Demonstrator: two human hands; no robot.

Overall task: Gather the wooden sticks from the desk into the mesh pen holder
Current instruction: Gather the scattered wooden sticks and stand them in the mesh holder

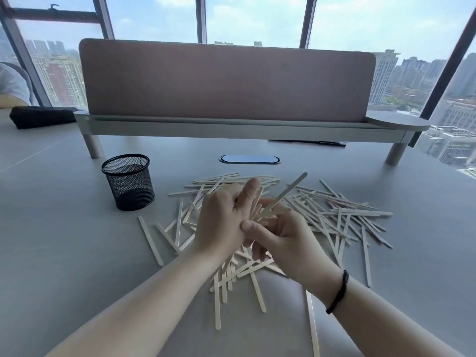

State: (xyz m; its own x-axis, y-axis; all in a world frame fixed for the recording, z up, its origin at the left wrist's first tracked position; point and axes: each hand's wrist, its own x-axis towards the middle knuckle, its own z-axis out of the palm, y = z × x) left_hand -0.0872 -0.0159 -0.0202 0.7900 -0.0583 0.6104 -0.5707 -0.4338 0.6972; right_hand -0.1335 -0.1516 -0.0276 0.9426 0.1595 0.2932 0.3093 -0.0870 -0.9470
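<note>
Several pale wooden sticks lie scattered in a wide pile on the grey desk. A black mesh pen holder stands upright to the left of the pile and looks empty. Both hands meet above the middle of the pile. My left hand is curled around a small bunch of sticks, mostly hidden behind its fingers. My right hand pinches one stick that points up and to the right, its lower end against the left hand's bunch.
A raised shelf with a brown-pink divider panel runs across the back of the desk. A cable grommet sits behind the pile. A black pouch and another person's arm are at the far left.
</note>
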